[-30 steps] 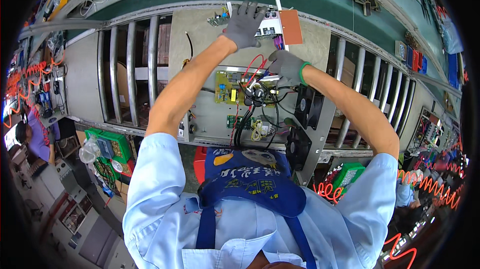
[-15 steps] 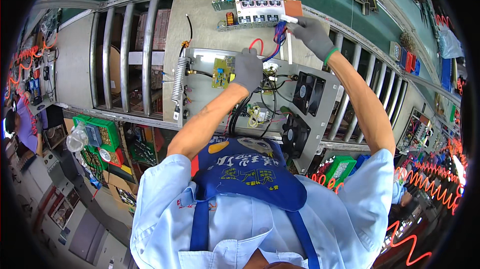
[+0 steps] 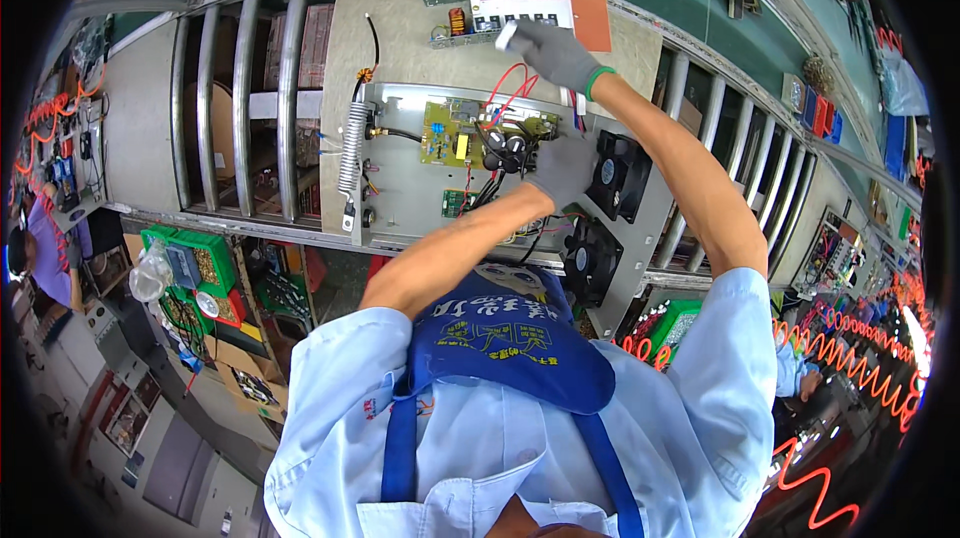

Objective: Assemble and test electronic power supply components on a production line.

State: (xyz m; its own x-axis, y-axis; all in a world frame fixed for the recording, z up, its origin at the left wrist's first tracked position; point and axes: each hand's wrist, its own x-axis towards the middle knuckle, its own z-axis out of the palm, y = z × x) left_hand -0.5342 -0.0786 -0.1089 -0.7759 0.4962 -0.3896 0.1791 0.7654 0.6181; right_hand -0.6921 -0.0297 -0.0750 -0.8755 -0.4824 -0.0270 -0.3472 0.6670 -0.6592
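Note:
My right hand (image 3: 555,56), in a grey glove, is closed on a small white piece (image 3: 508,36) in front of the circuit board assembly (image 3: 520,3) with its white plate. Below its wrist, blue and red wires (image 3: 579,116) run down to my left hand (image 3: 565,168). That hand, also gloved, is over the open metal chassis (image 3: 400,206), between the capacitors and the upper black fan (image 3: 616,176). Its fingertips are partly hidden, and I cannot make out its grip. A yellow-green circuit board (image 3: 440,133) lies in the chassis, with red wires (image 3: 510,85) looping above it.
A silver coil resistor (image 3: 353,148) flanks the chassis on the left. A second black fan (image 3: 591,247) is mounted nearest me. Metal rollers (image 3: 293,103) flank the grey work board (image 3: 420,58). Green bins (image 3: 205,263) of small parts stand at lower left. Orange coiled hoses (image 3: 850,348) hang at right.
My right hand has moved left with the white piece, across the front of the board assembly. My left hand has moved right and nearer me, from the red wire to beside the upper fan.

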